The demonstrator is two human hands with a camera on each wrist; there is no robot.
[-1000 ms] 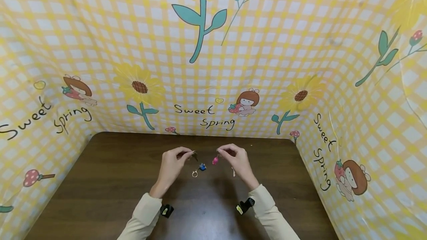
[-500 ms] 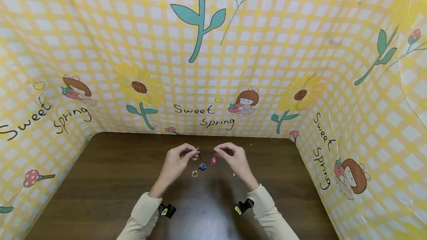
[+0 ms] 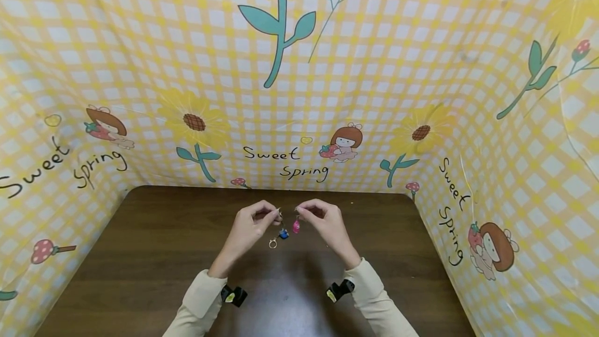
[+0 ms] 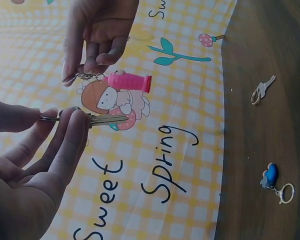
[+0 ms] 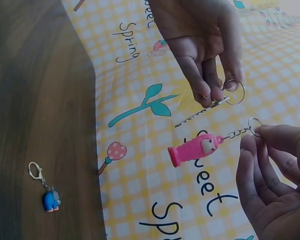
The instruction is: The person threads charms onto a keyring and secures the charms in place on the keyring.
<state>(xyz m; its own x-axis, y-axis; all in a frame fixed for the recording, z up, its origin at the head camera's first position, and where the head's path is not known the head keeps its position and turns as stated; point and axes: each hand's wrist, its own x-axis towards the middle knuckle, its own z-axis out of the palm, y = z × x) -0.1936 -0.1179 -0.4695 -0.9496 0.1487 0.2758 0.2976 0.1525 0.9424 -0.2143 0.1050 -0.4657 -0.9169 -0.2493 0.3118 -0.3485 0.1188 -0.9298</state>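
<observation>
My left hand [image 3: 252, 227] pinches a split ring [image 5: 235, 91] with a metal key [image 4: 110, 119] on it, the blade sticking out past the fingers. Opposite it, my right hand [image 3: 328, 222] pinches the ring [image 5: 255, 126] of a pink figure keychain [image 5: 195, 150] between thumb and fingertips. The pink figure hangs by a short chain. Both hands are raised over the table, their rings a small gap apart. On the tabletop below lies a blue figure keychain [image 4: 271, 176] with a clasp ring [image 4: 286, 193].
Another key with a ring [image 4: 263, 90] lies on the dark wooden table [image 3: 154, 254], mostly hidden behind the right hand in the head view. A yellow checked cloth [image 3: 290, 108] with printed flowers and lettering encloses the back and sides.
My left hand has moved right and slightly up with the key, which has turned in its fingers. My right hand has shifted left with the pink keychain. The hands are closer together.
</observation>
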